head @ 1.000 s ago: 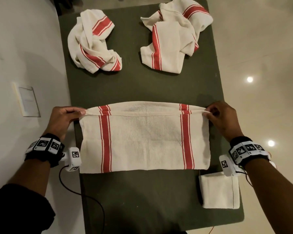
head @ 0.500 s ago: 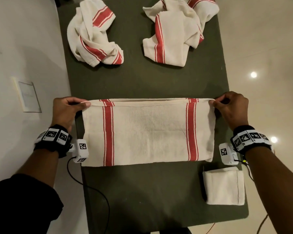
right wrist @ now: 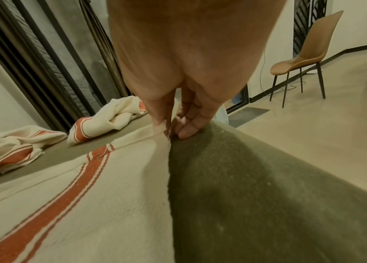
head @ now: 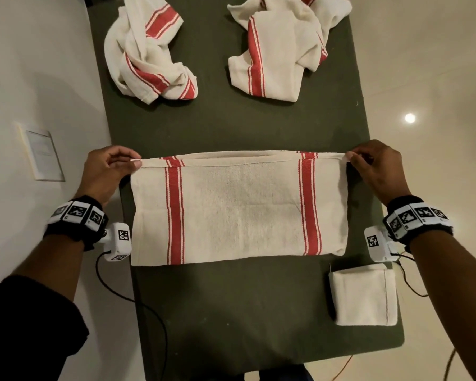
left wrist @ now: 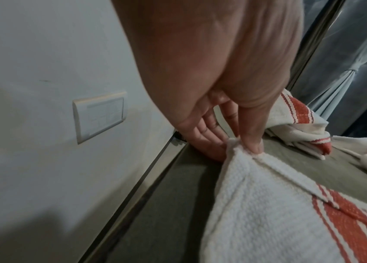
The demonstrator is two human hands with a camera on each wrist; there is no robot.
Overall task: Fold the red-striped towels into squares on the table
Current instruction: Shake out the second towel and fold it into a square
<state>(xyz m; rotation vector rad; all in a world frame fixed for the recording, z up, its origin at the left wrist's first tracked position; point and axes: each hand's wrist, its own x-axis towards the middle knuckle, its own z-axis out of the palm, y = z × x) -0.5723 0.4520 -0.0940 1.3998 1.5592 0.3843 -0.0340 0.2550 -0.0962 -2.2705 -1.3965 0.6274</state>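
Still both the left hand (head: 105, 171) and right hand (head: 377, 169) pinch the half-folded towel's (head: 239, 210) far corners, unchanged.

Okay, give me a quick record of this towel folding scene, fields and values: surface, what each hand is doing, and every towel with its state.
surface: dark green table
towel in work: striped towel, folded once into a long rectangle, flat on the table
left hand: pinches the towel's far left corner
right hand: pinches the towel's far right corner
done: folded square towel, near right corner of the table
waiting: crumpled towel far left; second crumpled towel far right
beside the table: wall plate on the left
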